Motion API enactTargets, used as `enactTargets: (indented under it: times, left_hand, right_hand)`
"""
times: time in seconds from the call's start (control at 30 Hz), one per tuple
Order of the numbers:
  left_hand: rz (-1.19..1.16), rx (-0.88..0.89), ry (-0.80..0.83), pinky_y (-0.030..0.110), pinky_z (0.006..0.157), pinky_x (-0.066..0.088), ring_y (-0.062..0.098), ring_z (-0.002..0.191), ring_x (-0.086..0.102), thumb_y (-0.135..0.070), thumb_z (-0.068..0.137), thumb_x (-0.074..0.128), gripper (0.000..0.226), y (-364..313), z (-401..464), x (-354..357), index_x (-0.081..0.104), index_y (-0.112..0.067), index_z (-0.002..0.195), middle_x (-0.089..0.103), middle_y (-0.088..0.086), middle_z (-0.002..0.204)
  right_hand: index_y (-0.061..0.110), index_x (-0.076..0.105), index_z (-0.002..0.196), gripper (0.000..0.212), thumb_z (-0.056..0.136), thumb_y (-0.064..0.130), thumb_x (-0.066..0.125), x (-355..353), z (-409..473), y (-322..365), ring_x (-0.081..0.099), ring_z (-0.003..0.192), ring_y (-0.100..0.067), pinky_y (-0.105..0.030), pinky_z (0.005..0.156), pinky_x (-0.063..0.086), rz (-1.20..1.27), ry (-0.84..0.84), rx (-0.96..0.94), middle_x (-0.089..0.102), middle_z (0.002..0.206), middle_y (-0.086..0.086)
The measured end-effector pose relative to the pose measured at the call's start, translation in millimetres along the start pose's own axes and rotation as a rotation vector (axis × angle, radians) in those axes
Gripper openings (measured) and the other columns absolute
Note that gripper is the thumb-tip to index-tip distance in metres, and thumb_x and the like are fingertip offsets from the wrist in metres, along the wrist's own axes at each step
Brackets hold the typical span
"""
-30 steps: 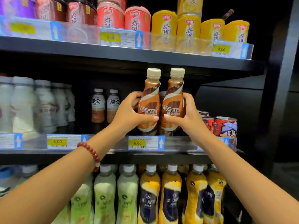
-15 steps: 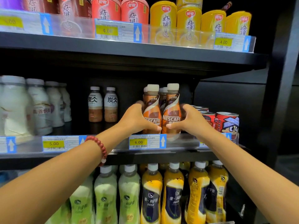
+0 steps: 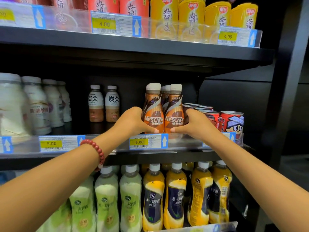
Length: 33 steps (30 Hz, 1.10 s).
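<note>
Left hand (image 3: 132, 122) grips left bottle (image 3: 153, 114), right hand (image 3: 196, 123) right bottle (image 3: 174, 114); both seemingly shelved.

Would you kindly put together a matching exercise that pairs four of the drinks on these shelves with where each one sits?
Things:
1. Nescafe bottles
2. yellow cans
3. green bottles
4. red cartoon cans

Places:
a. lowest row, left of the yellow-and-navy bottles
b. top shelf
c. gripped by the left hand and right hand
d. middle shelf, far right

Pairs: 1-c, 2-b, 3-a, 4-d.
</note>
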State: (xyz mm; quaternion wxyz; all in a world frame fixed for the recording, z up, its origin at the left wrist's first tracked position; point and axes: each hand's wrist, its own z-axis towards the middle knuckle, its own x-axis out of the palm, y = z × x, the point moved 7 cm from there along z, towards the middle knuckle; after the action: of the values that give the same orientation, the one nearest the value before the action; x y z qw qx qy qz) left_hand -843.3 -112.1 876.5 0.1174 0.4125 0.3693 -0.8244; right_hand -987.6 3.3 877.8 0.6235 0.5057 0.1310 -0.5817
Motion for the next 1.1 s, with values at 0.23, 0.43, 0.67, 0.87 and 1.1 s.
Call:
enactTargets:
  times: [0.23, 0.43, 0.67, 0.87, 1.1]
  left_hand:
    - [0.054, -0.029, -0.062, 0.033, 0.078, 0.054, 0.017, 0.089, 0.064, -0.046, 0.064, 0.081, 0.056, -2, -6, -1, 0.059, -0.011, 0.103, 0.067, 0.003, 0.098]
    - [0.080, -0.057, -0.031, 0.031, 0.079, 0.053, 0.018, 0.094, 0.063, -0.044, 0.068, 0.078, 0.056, -7, -11, -2, 0.057, -0.013, 0.109, 0.067, 0.004, 0.107]
    - [0.362, -0.016, -0.123, 0.035, 0.087, 0.049, 0.023, 0.111, 0.057, -0.050, 0.077, 0.069, 0.065, -6, -50, -54, 0.051, -0.012, 0.127, 0.060, 0.006, 0.123]
    - [0.655, -0.038, -0.220, 0.034, 0.078, 0.046, 0.033, 0.107, 0.057, -0.041, 0.082, 0.062, 0.047, 38, -117, -128, 0.055, -0.008, 0.114, 0.061, 0.013, 0.114]
    - [0.867, -0.203, -0.152, 0.038, 0.080, 0.046, 0.034, 0.108, 0.056, -0.036, 0.084, 0.059, 0.038, 145, -250, -208, 0.053, -0.009, 0.110, 0.058, 0.016, 0.117]
  right_hand:
    - [0.010, 0.052, 0.120, 0.054, 0.075, 0.031, 0.076, -1, -1, 3, 0.060, 0.106, -0.023, -0.032, 0.086, 0.049, 0.010, 0.029, -0.027, 0.062, 0.119, -0.008]
    - [0.010, 0.051, 0.120, 0.052, 0.078, 0.030, 0.073, 1, 1, 3, 0.058, 0.104, -0.020, -0.031, 0.085, 0.048, 0.008, 0.073, -0.028, 0.060, 0.121, -0.008]
    - [0.012, 0.055, 0.108, 0.033, 0.087, 0.037, 0.056, -24, -34, 55, 0.059, 0.091, -0.025, -0.032, 0.065, 0.043, -0.344, -0.301, -0.133, 0.061, 0.106, -0.009]
    - [0.007, 0.057, 0.111, 0.033, 0.089, 0.031, 0.051, 8, -72, 160, 0.057, 0.103, -0.034, -0.038, 0.074, 0.046, -0.438, -0.233, -0.384, 0.059, 0.113, -0.013]
    - [0.009, 0.056, 0.104, 0.027, 0.087, 0.028, 0.053, 121, -145, 302, 0.056, 0.107, -0.037, -0.039, 0.071, 0.042, -0.359, -0.013, -0.564, 0.058, 0.112, -0.015]
